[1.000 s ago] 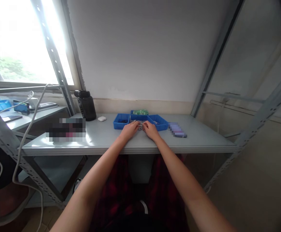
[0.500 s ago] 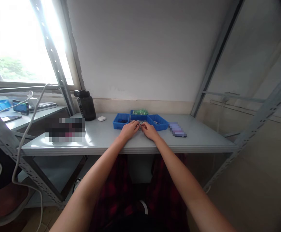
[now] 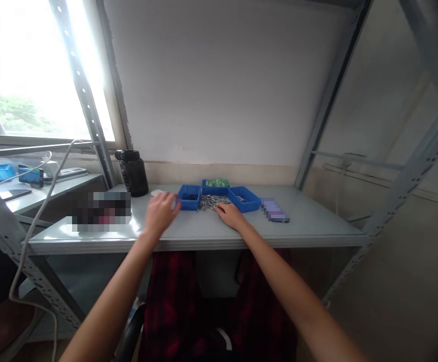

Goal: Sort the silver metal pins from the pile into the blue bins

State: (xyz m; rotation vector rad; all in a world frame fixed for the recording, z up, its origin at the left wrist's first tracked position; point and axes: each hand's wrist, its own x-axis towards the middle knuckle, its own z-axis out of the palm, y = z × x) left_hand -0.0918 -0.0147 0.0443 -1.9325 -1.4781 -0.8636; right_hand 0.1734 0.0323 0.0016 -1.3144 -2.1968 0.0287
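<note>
A heap of small, thin silvery metal pieces (image 3: 212, 201) lies on the table between blue bins; their exact kind is too small to tell. My right hand (image 3: 232, 216) rests at the heap's right front edge, fingertips pressed together among the pieces. Whatever those fingers pinch is hidden. Off to the left, my left hand (image 3: 161, 213) hovers over the table, slightly blurred, its fingers apart and nothing visible in them. It is beside the left blue bin (image 3: 189, 205), which has dark small parts inside. The right blue bin (image 3: 246, 205) holds some metal pieces.
A back blue bin (image 3: 215, 191) contains green material (image 3: 218, 182). A dark bottle (image 3: 134, 173) and a partly hidden white object (image 3: 156, 192) are at left. A blurred-out phone-like item (image 3: 275, 210) lies right. Metal shelf posts (image 3: 328, 100) flank the grey table (image 3: 309, 221).
My left hand has left the metal pieces and moved left, past the left bin, with its fingers apart. My right hand stays at the heap. The view has tilted slightly.
</note>
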